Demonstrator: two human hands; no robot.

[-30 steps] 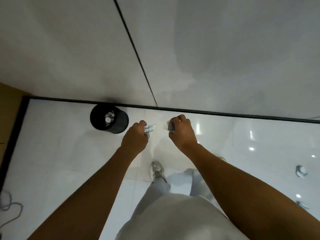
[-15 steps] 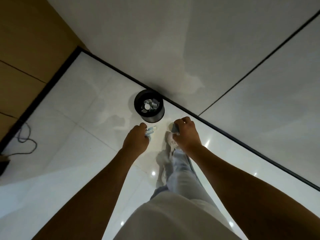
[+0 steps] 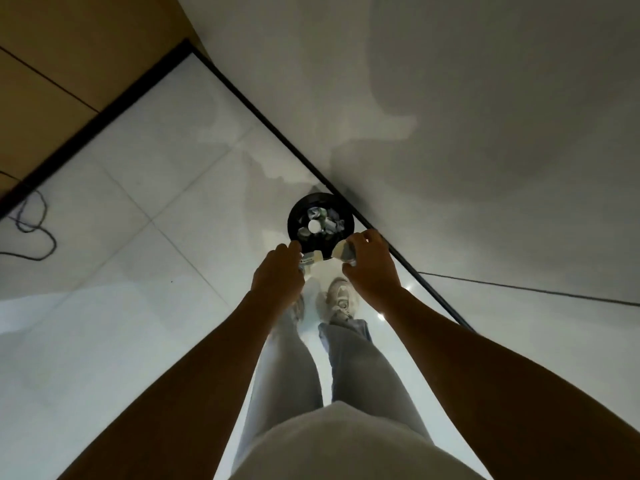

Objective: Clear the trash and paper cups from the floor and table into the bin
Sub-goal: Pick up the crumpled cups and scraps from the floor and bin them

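Head view, looking steeply down at a glossy white tiled floor. A black baseboard is running diagonally along the grey wall; a second baseboard is meeting it at the corner under a tan wood panel. A thin dark cable is lying looped on the tiles at far left, well apart from the bin. Ceiling lights are reflecting off the floor near the right forearm.

Nothing is lying between the hands and the bin. The person's legs in light jeans and one pale sneaker are showing between the forearms, just behind the bin.

The bin is a round black cylinder standing upright against the wall baseboard. It is holding crumpled pale scraps and one white paper cup seen from above, near its centre.

The left hand is curling closed around a small piece of trash, white with a blue mark, poking past the fingers at the bin's near rim. The right hand is gripping a crumpled pale wrapper with grey-blue patches, also at the near rim. Both hands are hovering just short of the opening, neither touching the bin.
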